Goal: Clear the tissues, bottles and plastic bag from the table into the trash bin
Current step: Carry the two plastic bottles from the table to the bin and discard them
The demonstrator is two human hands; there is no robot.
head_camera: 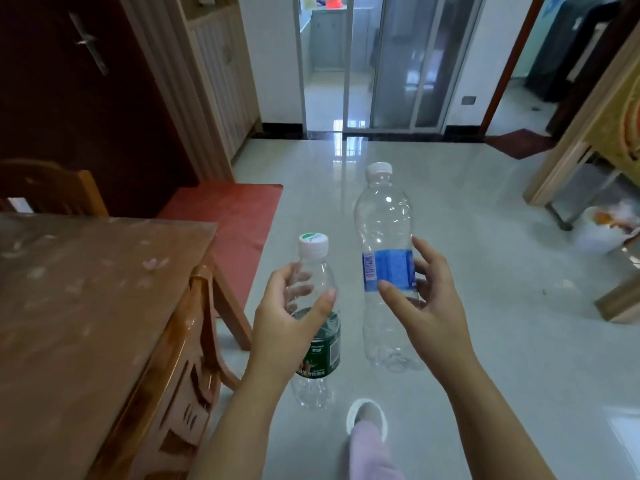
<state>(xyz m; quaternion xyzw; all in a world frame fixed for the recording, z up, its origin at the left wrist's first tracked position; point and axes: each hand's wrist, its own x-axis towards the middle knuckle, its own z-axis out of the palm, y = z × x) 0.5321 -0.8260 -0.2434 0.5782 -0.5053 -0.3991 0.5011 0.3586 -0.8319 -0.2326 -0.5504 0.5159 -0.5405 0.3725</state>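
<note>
My left hand (287, 320) grips a small clear bottle (317, 344) with a dark green label and a white cap, held upright above the floor. My right hand (426, 306) holds a taller clear bottle (384, 223) with a blue label and white cap, also upright. Both bottles look empty. At the far right edge stands a white trash bin (604, 230) with orange and white rubbish in it, blurred. The wooden table (86, 299) is at my left, its visible top bare under a clear cover.
A wooden chair (204, 344) is tucked against the table's right side. A red mat (228, 220) lies on the glossy tiled floor ahead left. A wooden cabinet (588, 133) stands at the right above the bin. My foot in a white slipper (367, 417) shows below.
</note>
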